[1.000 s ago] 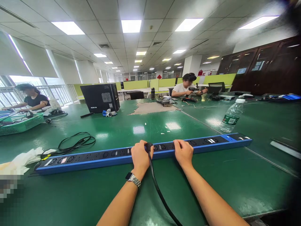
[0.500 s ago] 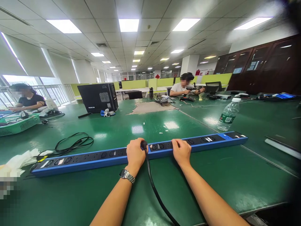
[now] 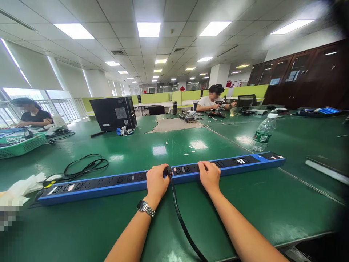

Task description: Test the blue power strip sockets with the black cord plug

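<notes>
Green tabletop [image 3: 87,225]: crosswise power strip [image 3: 185,176], left grip [image 3: 157,182] closed round plug [image 3: 168,170], right grip [image 3: 209,177] on strip, hold unclear.

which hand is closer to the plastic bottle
Right. The right hand rests on the blue power strip, in front of the plastic bottle and to its left; the left hand, holding the black plug, is farther left along the strip.

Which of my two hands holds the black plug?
The left hand, wearing the watch; the right hand wears none and touches only the power strip.
</notes>
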The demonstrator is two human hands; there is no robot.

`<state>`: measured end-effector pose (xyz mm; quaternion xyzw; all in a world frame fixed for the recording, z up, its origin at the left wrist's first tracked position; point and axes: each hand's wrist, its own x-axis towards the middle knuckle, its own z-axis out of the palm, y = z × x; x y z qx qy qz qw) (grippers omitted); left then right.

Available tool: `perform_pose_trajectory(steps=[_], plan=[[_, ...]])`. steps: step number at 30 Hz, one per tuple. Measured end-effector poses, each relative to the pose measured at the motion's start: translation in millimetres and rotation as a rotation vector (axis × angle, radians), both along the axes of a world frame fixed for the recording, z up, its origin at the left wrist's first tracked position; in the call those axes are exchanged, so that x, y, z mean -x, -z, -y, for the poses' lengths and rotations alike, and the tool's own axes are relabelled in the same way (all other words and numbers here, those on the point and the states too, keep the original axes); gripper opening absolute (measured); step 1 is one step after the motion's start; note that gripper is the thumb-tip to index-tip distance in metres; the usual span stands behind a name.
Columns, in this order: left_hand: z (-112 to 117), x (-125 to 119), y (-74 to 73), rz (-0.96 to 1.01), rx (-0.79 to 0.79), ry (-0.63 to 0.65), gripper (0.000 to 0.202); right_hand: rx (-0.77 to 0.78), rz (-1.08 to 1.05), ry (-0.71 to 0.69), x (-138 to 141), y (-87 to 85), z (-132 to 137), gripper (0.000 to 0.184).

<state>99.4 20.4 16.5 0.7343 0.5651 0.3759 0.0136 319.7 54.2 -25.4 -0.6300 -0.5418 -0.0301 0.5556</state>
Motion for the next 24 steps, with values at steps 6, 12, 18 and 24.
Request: perform_pose_trajectory(steps=[6, 12, 18, 24], plan=[[-0.1, 0.1, 8.8, 0.040, -0.043, 0.010, 0.022, -0.021, 0.004, 0.005, -0.1, 1.0, -0.8, 0.041], [-1.6, -0.1, 11.5, 0.010, -0.031, -0.004, 0.023, -0.020, 0.006, 0.007, 1.1, -0.1, -0.8, 0.041], [-4.1, 1.8, 7.6, 0.246, -0.093, -0.079, 0.026, -0.014, 0.007, 0.009, 1.6, -0.3, -1.3, 0.039], [1.3, 8.0, 3.5, 0.128, 0.035, -0.050, 0.026, -0.005, 0.015, 0.010, 0.8, -0.2, -1.4, 0.038]])
